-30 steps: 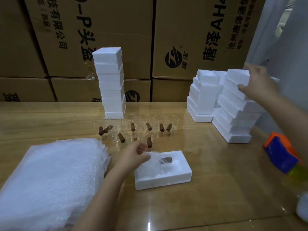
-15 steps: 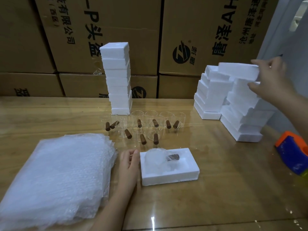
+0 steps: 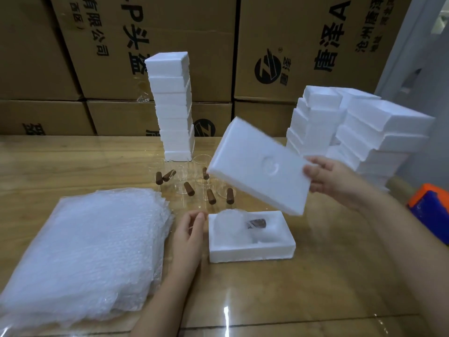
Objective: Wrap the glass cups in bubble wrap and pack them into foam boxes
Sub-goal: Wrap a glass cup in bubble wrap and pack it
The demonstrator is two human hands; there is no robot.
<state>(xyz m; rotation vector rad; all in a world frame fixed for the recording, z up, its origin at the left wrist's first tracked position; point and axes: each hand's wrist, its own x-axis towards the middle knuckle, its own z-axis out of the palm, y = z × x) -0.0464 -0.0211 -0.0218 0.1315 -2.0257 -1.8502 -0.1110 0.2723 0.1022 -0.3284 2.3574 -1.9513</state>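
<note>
Pinching foam lid [image 3: 257,166] tilted above foam box [image 3: 250,251], right hand [image 3: 332,178]; left hand [image 3: 187,237] fingers loosely curled, beside box.

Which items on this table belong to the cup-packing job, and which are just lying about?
Part of the job:
- foam lid, held in the right hand
- open foam box
- wrapped cup inside it
- bare glass cups
- bubble wrap stack
- foam stacks

Lying about:
- cardboard cartons
- orange-and-blue tool
</note>
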